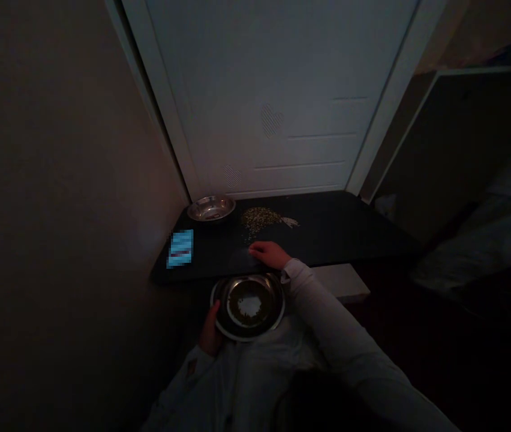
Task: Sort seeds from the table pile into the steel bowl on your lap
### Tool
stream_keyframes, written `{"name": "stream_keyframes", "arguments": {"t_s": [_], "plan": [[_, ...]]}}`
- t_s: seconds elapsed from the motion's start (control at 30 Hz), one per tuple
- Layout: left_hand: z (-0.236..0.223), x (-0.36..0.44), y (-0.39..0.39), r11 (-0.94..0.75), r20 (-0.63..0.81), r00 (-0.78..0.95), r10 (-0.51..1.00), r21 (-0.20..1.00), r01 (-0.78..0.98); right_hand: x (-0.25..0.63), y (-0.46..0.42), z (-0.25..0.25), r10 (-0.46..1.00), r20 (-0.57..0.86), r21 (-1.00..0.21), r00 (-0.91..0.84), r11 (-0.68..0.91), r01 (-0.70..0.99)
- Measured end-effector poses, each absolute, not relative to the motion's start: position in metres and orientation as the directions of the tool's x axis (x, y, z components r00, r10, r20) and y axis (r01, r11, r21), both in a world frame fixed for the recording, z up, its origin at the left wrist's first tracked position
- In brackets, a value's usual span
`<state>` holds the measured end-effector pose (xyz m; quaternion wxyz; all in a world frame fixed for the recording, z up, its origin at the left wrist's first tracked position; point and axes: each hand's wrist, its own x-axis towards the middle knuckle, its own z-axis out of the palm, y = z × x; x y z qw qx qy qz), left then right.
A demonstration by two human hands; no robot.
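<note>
My left hand (211, 331) grips the left rim of a shiny metal bowl (277, 317) in my lap, just below the table's front edge. Inside the bowl, dark green-brown bits, too small to name, lie in a ring around a bare bright middle. My right hand (271, 254) is over the front part of the dark table (327, 234), its fingers pressed together; whatever they hold, if anything, is hidden. Beyond those fingertips lies a loose heap of small greenish seeds or grains (261, 217), with a small whitish pile (289, 222) at its right end.
A second metal bowl (212, 208) stands at the table's back left. In front of it lies a blurred light-blue rectangular object (180, 248). A white slab (340, 282) juts out below the table's front edge. A pale door (282, 90) rises behind, and a wall (80, 180) borders the left.
</note>
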<state>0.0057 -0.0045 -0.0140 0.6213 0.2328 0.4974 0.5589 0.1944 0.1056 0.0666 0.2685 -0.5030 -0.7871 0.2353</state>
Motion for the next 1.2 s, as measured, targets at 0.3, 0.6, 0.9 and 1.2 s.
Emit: {"name": "stream_keyframes", "arguments": {"t_s": [0.3, 0.6, 0.9, 1.2], "plan": [[-0.009, 0.005, -0.006, 0.270, -0.360, -0.112, 0.926, 0.842, -0.467, 0.198, 0.096, 0.066, 0.899, 0.136, -0.737, -0.415, 0.372, 0.564], [-0.009, 0.012, -0.003, 0.339, -0.403, -0.010, 0.915, 0.782, -0.523, 0.210, 0.112, 0.058, 0.971, 0.235, -0.969, 0.045, 0.230, 0.089], [-0.014, 0.011, -0.002, 0.305, -0.355, -0.004, 0.935, 0.809, -0.502, 0.217, 0.135, 0.054, 0.944, 0.322, -0.837, 0.072, 0.248, 0.489], [-0.041, 0.001, 0.005, 0.239, -0.283, -0.050, 0.958, 0.882, -0.407, 0.213, 0.132, 0.054, 0.943, 0.334, -0.650, -0.002, 0.232, 0.723]]}}
